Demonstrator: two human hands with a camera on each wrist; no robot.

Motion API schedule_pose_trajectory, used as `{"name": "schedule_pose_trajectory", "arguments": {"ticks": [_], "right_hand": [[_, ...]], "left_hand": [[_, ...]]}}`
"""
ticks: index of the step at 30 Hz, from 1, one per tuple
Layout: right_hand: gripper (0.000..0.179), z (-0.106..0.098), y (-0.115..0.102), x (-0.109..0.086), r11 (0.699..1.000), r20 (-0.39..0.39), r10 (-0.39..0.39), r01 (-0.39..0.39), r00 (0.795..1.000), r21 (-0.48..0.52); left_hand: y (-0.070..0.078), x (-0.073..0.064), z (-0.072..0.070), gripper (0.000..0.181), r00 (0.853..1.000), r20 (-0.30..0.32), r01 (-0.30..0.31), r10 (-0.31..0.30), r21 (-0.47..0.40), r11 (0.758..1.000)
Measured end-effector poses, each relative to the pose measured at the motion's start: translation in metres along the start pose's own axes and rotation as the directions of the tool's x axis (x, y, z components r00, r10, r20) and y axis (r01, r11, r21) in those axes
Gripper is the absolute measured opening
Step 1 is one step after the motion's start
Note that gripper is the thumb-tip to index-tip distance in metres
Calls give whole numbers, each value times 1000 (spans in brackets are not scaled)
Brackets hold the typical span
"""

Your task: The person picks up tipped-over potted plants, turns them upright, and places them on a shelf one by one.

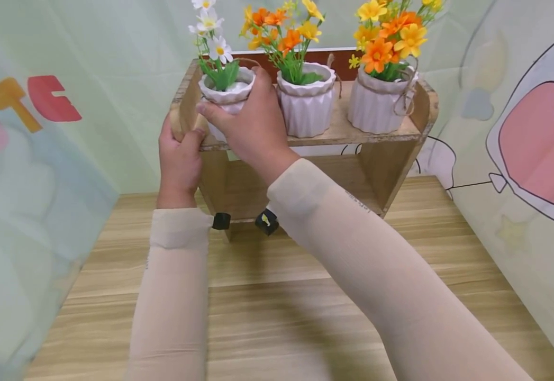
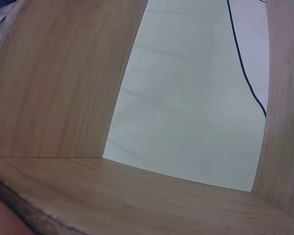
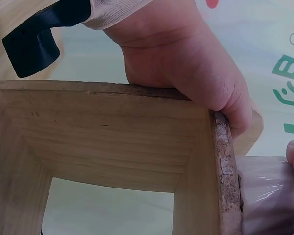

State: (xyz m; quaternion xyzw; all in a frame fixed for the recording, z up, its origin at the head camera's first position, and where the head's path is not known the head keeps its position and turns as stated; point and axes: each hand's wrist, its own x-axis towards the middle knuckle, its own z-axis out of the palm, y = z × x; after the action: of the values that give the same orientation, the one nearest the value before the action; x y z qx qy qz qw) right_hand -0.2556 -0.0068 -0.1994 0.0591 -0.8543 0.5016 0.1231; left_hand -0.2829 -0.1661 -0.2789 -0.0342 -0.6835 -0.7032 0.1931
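On the left end of a small wooden shelf (image 1: 315, 142) stands a white ridged flowerpot (image 1: 229, 96) with white daisies (image 1: 209, 24). My right hand (image 1: 260, 124) grips this pot, thumb at its near side and fingers round its right side. My left hand (image 1: 180, 161) holds the shelf's left end at the upper board, thumb on the front edge. The right wrist view shows the left hand (image 3: 191, 58) wrapped over the shelf's corner, beside the pot (image 3: 268, 193). The lower compartment's inner wall (image 2: 63, 83) fills much of the left wrist view.
Two more white pots share the upper board: a middle one (image 1: 307, 103) with orange and yellow flowers, and a right one (image 1: 377, 106) with a twine bow. The shelf stands on a wood-grain tabletop (image 1: 277, 317), between printed cloth walls (image 1: 534, 159).
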Motion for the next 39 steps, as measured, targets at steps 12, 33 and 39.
{"name": "schedule_pose_trajectory", "arguments": {"ticks": [12,33,39], "right_hand": [[108,1,-1,0,1000,5,1,-1,1000,7],[106,0,-1,1,1000,-15,-21,21,1000,6],[105,1,0,-1,1000,-21,-27,27,999,4]], "left_hand": [[1,-2,-2,57,1000,-16,-5,5,21,1000],[4,-1,-1,60,1000,1,-3,3,34,999],[1,-2,-2,60,1000,3,-14,14,53,998]]}}
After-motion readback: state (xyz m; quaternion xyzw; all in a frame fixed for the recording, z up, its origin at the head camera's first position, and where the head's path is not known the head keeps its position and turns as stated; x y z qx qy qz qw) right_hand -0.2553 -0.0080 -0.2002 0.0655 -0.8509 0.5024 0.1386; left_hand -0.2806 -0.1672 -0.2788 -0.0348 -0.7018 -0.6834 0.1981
